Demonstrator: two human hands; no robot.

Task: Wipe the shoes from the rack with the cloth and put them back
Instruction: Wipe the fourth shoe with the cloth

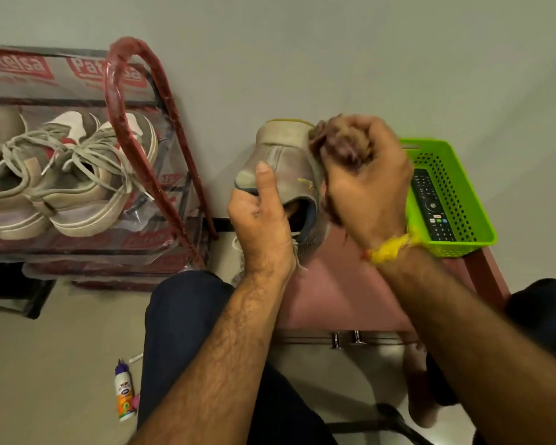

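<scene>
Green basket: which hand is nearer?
Right. The right hand, gripping the cloth, sits just beside the green basket; the left hand holds the shoe further off.

A green basket sits on the reddish table.

Red labels reading "Patelsa" repeat across the clear plastic wrap on the red metal shoe rack; other print is illegible

grey shoe held upright, heel up; bunched reddish cloth against it; two laced shoes on red rack.
</scene>
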